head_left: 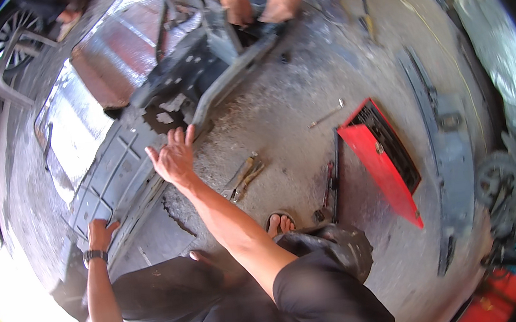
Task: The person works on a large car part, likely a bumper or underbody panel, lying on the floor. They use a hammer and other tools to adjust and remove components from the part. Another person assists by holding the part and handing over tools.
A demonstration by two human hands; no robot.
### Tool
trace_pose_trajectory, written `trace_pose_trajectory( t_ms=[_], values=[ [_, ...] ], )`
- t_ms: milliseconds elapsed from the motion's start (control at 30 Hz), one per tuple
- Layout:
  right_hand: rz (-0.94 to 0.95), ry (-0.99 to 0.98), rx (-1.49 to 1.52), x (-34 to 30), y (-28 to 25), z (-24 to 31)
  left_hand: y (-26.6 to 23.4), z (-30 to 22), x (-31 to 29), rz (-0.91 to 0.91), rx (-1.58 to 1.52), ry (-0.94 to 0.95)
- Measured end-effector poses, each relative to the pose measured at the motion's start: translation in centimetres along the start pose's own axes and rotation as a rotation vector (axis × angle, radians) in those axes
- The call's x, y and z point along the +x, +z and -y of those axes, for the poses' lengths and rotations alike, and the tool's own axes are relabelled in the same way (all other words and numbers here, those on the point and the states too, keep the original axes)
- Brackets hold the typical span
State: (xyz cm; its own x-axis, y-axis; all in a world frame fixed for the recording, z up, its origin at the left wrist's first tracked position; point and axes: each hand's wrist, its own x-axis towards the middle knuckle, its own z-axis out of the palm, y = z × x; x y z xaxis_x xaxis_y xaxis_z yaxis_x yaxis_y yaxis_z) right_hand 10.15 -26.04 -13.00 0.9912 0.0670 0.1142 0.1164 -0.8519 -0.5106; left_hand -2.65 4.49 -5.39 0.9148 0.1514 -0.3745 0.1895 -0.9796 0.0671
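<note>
A long grey car body panel (113,171) with raised ribs and a bent metal rail lies on the floor in front of me, to the left. My left hand (100,235), with a watch on its wrist, rests on the near end of the panel with the thumb out to the side. Farther along the same edge is my right hand (173,158), its fingers spread over the metal beside a ragged hole. Neither hand grips a tool. At the far end of the panel, a co-worker's two hands (266,7) work close together; what they hold is too blurred to name.
Pliers (246,176) and a wrench (326,113) lie on the floor to the right. Beyond them are an open red toolbox (382,175) and a long grey metal crossmember (451,158). Silvery foil sheeting (135,32) is behind the panel. Car parts (503,187) are piled at the right edge.
</note>
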Motion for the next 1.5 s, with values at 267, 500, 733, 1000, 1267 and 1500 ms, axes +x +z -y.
trace_pose_trajectory(
  t_ms=[267, 500, 733, 1000, 1267, 1500],
  values=[
    [0.001, -0.004, 0.051, -0.2, 0.6, -0.3, 0.3, 0.7, 0.5, 0.079, -0.034, -0.08],
    [-0.326, 0.005, 0.441, 0.3, 0.9, -0.8, -0.3, 0.2, 0.5, 0.108, -0.044, -0.18],
    [-0.937, 0.774, 0.99, 7.7, -0.9, -13.7, -0.6, -1.0, 0.1, 0.12, -0.022, -0.161],
    [-0.708, 0.713, 1.432, 13.9, -1.0, -21.8, -1.2, -1.9, 0.7, 0.194, -0.012, -0.174],
    [-0.415, 0.852, 0.761, 16.8, -3.1, -20.5, -0.7, -0.1, 1.0, 0.15, 0.008, -0.204],
    [-0.454, 0.789, 0.81, 16.5, -3.1, -19.6, -0.8, -0.4, -0.4, 0.039, -0.017, -0.122]
  ],
)
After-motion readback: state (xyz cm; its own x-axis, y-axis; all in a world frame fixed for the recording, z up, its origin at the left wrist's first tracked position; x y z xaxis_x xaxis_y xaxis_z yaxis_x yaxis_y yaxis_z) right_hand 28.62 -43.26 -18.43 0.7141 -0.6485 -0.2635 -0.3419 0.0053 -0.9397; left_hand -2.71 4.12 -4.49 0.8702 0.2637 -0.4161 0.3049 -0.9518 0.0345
